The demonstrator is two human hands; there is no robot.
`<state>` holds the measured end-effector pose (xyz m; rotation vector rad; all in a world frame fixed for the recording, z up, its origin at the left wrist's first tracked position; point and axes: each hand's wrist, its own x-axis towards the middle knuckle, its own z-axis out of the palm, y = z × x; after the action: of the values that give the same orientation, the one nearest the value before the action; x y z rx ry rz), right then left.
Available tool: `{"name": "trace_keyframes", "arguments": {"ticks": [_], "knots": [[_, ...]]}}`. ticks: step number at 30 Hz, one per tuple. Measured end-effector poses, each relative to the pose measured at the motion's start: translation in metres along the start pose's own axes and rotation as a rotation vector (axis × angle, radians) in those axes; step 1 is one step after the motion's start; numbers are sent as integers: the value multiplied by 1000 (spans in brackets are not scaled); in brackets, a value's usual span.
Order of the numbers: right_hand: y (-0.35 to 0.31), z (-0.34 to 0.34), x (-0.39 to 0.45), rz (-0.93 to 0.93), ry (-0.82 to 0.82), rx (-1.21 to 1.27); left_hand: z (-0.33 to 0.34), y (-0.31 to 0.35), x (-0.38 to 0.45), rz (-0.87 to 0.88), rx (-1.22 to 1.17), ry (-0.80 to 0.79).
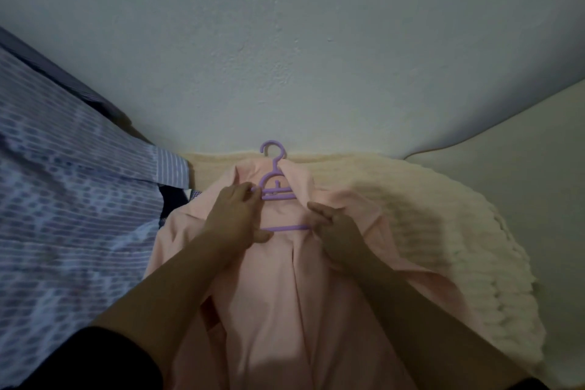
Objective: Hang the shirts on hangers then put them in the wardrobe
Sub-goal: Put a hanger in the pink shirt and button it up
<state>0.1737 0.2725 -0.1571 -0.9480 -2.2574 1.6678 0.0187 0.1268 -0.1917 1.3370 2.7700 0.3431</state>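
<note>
gripping one purple hanger (274,190), left hand (235,215); right hand (332,225) grip pinches one pink shirt (285,294).

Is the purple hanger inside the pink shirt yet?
Partly in: the hanger sits in the open pink shirt, its middle and hook uncovered.

- It was a home bedroom — dim, plain, lived-in.
- A bed (506,168) with a pale sheet ran along a bare, rough-plastered wall (285,25).
- A cream ribbed blanket (427,231) lay rumpled across the bed's far edge.
- Clothes were spread over it — a pink shirt (285,294) on a lilac plastic hanger (274,190), and blue patterned shirts (69,184) piled at the left edge.
</note>
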Motion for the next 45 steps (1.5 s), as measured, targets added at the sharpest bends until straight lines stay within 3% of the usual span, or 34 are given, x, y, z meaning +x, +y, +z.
{"name": "trace_keyframes", "arguments": {"ticks": [6,10,16,19,25,30,35,38,41,45], "knots": [[23,-2,-5,-71,-39,-50,10,14,-41,-87,-60,152],[28,-14,-25,-136,-30,-107,-2,32,-81,-286,-135,247],[44,-22,-57,-102,11,-748,-18,39,-126,-506,-349,270],[46,-21,-67,-130,59,-605,-28,44,-135,-543,-368,236],[27,6,-84,-148,64,-272,-20,77,-136,-538,-674,228],[39,27,-85,1,-25,-194,-3,101,-129,-668,-842,249],[28,26,-71,106,123,-38,-7,99,-122,-884,-1097,397],[21,35,-61,67,137,23,-16,92,-115,-892,-1272,528],[14,44,-58,33,126,89,-19,82,-109,-877,-1306,473],[10,49,-54,-20,124,-3,-17,79,-105,-851,-1300,417]]}}
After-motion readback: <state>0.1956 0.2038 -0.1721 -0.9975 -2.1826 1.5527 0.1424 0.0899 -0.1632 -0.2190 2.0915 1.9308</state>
